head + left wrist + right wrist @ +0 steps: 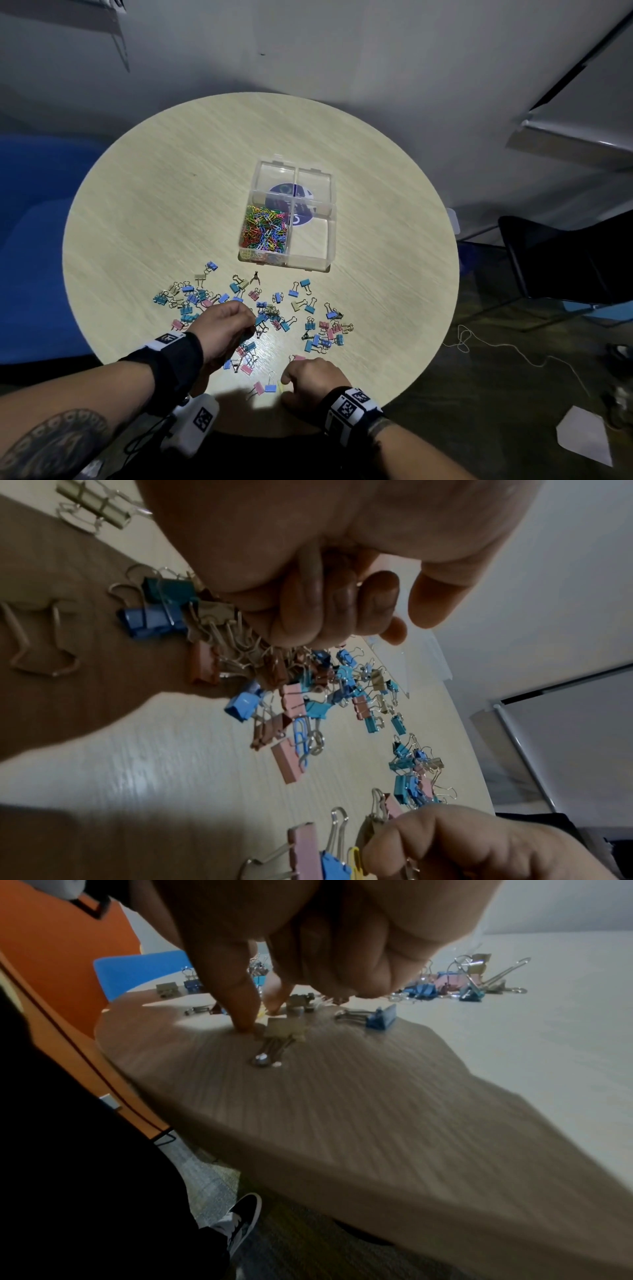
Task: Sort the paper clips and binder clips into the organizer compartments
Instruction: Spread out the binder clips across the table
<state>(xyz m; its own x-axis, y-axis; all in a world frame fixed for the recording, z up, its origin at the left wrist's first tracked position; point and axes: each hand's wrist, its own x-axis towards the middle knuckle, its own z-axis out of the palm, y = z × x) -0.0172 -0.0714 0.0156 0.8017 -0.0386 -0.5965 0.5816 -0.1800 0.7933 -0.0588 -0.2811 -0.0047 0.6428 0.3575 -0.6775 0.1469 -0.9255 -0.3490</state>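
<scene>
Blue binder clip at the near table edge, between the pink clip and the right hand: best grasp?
Pinch the blue binder clip across its folded blue body, from above. It lies flat, with its wire handles pointing away towards the organizer. The pink clip crowds its left and the right hand its right, so a side approach looks cramped.

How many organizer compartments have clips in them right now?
1. Only the near-left compartment of the organizer holds clips, a heap of coloured paper clips. The near-right compartment and both far ones look empty, though a round label under the box masks part of them.
</scene>
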